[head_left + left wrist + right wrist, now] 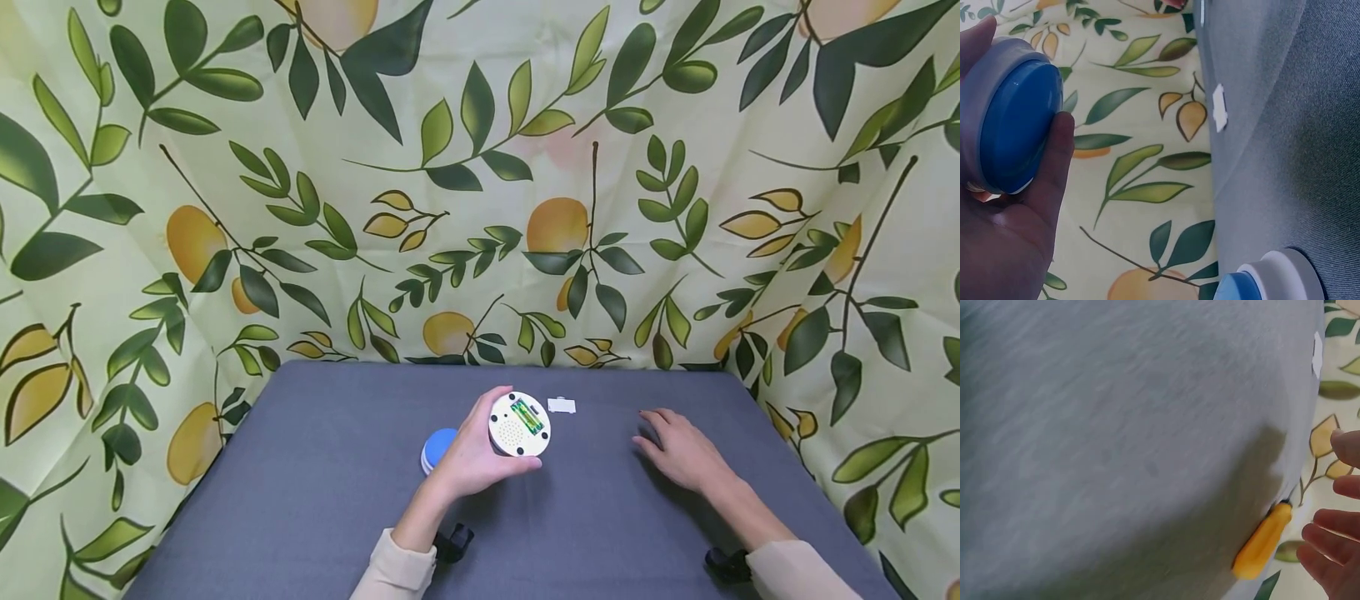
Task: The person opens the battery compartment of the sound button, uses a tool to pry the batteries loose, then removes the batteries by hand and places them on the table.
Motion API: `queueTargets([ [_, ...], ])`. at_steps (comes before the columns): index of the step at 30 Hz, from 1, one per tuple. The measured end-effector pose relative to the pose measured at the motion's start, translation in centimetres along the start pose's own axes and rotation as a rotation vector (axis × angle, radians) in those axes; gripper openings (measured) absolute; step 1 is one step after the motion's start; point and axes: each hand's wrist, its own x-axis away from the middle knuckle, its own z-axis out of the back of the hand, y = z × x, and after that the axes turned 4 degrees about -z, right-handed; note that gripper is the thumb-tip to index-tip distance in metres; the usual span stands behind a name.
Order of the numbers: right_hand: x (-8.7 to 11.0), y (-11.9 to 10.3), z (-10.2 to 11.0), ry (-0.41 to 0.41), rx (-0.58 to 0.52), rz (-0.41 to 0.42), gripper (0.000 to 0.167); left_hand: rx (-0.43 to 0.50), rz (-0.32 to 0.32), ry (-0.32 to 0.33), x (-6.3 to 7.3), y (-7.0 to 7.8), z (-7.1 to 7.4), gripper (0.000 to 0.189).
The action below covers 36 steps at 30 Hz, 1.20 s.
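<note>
My left hand (472,454) grips a round push button (510,437) by its rim, its white underside turned up toward the head camera. Batteries (527,417) lie in the uncovered compartment there. The left wrist view shows the same button's blue top (1019,125), with a finger along its edge. My right hand (686,454) hovers over the right of the table, fingers spread and holding nothing. Below it, in the right wrist view, lies a yellow-handled tool (1263,544) that looks like a screwdriver; the hand hides it in the head view.
A small white battery cover (561,405) lies on the grey table (315,483) just beyond the held button. Another blue-topped button (438,448) stands behind my left wrist, partly hidden. Leaf-patterned cloth (480,208) hangs around the table's back and sides.
</note>
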Motion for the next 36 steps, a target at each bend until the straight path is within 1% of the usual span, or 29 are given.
queueTargets([
  [7,1.4,2.0,0.5,-0.003,-0.022,-0.049,0.046,-0.006,0.01,-0.012,0.0,0.0,-0.1,0.1],
  [11,1.9,2.9,0.5,-0.015,-0.03,-0.078,0.045,-0.012,0.004,-0.008,0.1,0.0,-0.1,0.099],
  [15,2.3,3.5,0.5,-0.021,-0.018,-0.091,0.045,-0.015,0.006,-0.016,0.1,0.1,-0.1,0.1],
  [21,2.4,3.7,0.6,-0.02,0.019,-0.096,0.037,-0.004,0.014,-0.018,0.0,0.0,-0.2,0.1],
  [24,2.3,3.8,0.4,-0.029,0.02,-0.105,0.032,0.0,0.009,-0.018,0.0,0.0,-0.3,0.1],
  [29,2.1,3.9,0.2,-0.052,-0.015,-0.122,0.027,0.001,-0.005,-0.017,0.1,0.0,-0.3,0.1],
  [33,2.0,3.9,0.3,-0.06,-0.047,-0.123,0.023,0.001,-0.006,-0.017,0.1,0.0,-0.3,0.1],
  [36,2.0,3.8,0.4,-0.055,-0.082,-0.142,0.023,0.002,-0.01,-0.015,0.1,0.0,-0.3,0.1],
])
